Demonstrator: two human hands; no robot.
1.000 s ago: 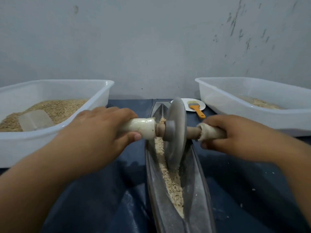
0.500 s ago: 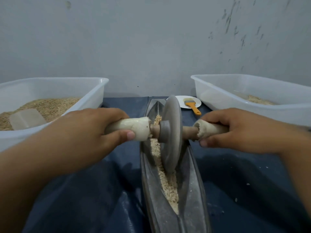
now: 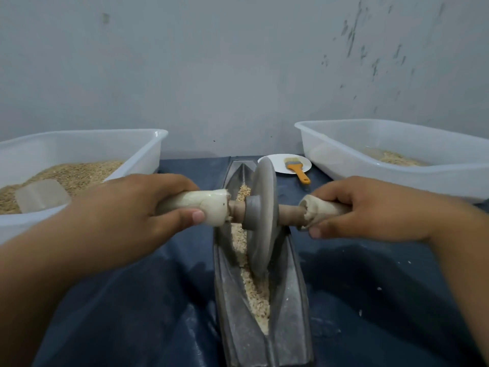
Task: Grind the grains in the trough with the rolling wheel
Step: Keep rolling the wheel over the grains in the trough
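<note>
A left hand (image 3: 132, 207) and right hand (image 3: 370, 207) are gripping the rolling wheel's (image 3: 262, 218) wrapped handles, the disc standing in the grain-filled trough (image 3: 291, 300).

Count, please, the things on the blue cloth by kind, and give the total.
Plastic tubs: 2, the left tub and the right tub
Grinding trough: 1
Rolling wheel: 1
White plate: 1
Brush with orange handle: 1
Scoop in the left tub: 1
Total: 7
</note>
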